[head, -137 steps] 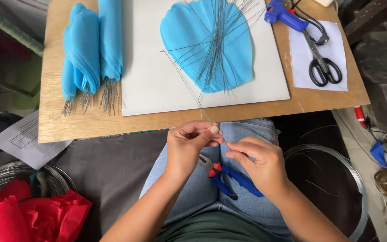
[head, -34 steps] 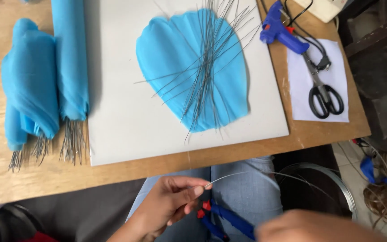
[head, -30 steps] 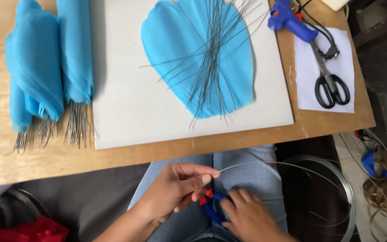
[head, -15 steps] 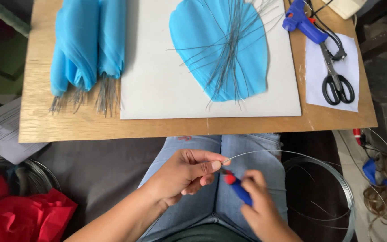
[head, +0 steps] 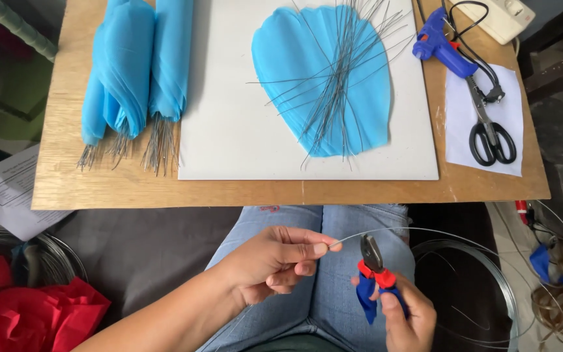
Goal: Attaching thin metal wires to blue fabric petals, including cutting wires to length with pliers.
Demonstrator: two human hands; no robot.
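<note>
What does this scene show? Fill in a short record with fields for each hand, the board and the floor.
left hand: pinches the end of a thin wire
right hand: grips red and blue cutters, jaws at the wire
board: blue petal under cut wires, blue bundles, glue gun, scissors
floor: wire coil, red paper

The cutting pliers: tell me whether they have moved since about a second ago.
Yes. The cutting pliers were lying on the lap between the knees; now the right hand holds them upright, jaws raised to the wire held by the left hand.
</note>
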